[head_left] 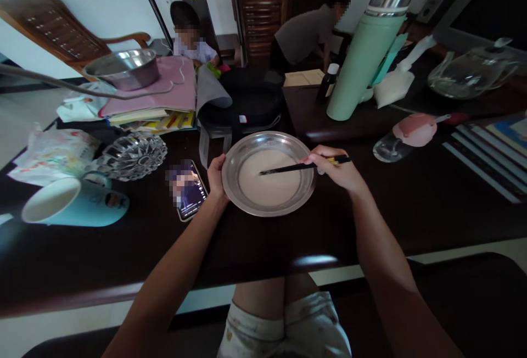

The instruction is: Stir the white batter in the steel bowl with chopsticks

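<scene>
A shallow round metal dish with a wide rim stands on the dark table in front of me. Pale, creamy liquid covers its bottom. My left hand grips the dish's left rim, thumb towards the top. Over the right rim, my right hand is closed around dark chopsticks with gold-patterned upper ends. Their tips dip into the liquid near the middle. Left of my left hand lies a phone with its screen lit.
A light blue mug lies tilted at the left, near a cut-glass bowl. Papers with a metal basin stand behind. A green thermos, glass teapot and books occupy the right. Two people are beyond the table.
</scene>
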`<state>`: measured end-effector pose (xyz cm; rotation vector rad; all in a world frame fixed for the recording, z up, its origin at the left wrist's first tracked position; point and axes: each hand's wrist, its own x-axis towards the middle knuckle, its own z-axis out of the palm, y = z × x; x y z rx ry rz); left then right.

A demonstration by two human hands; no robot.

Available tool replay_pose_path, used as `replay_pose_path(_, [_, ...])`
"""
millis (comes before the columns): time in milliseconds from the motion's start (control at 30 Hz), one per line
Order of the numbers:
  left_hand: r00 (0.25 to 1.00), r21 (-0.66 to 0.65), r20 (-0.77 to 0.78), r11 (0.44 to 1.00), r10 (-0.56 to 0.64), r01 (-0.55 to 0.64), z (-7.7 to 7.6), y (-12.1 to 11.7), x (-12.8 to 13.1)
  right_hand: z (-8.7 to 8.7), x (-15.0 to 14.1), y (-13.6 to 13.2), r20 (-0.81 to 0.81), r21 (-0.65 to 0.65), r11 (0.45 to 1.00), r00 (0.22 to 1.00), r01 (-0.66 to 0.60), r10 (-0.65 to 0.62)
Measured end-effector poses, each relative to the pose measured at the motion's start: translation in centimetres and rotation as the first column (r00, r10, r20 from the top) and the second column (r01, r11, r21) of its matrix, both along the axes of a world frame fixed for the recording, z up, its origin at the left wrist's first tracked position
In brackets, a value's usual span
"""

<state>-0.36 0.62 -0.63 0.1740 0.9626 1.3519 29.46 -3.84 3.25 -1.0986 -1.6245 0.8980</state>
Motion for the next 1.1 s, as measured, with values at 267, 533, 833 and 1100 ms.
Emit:
replay_pose_path(267, [1.0, -0.034, 0.027, 0.999, -0.004, 0.005, 0.3, -0.1, 0.0, -0.1, 0.2, 0.0, -0.017, -0.029, 1.0, 1.0, 0.012, -0.012])
replay_pose_path(533, [1.0, -0.088, 0.019, 0.996, 0.015, -0.013, 1.4, -0.4, 0.4, 0.1, 0.5, -0.1, -0.044, -0.04, 0.996, 0.996, 0.073, -0.075])
replay_pose_path(833, [0.999, -0.08, -0.035, 0.997, 0.005, -0.008, 1.4, -0.5, 0.5, 0.0, 0.5, 0.0, -0.028, -0.029, 0.994, 0.993, 0.11, -0.111])
replay_pose_path(1100, [1.0, -0.039, -0.011, 0.999, 0.006, -0.007, 0.4, -0.2, 0.2, 0.1, 0.3, 0.0, 0.02, -0.012, 0.999, 0.999, 0.042, -0.042])
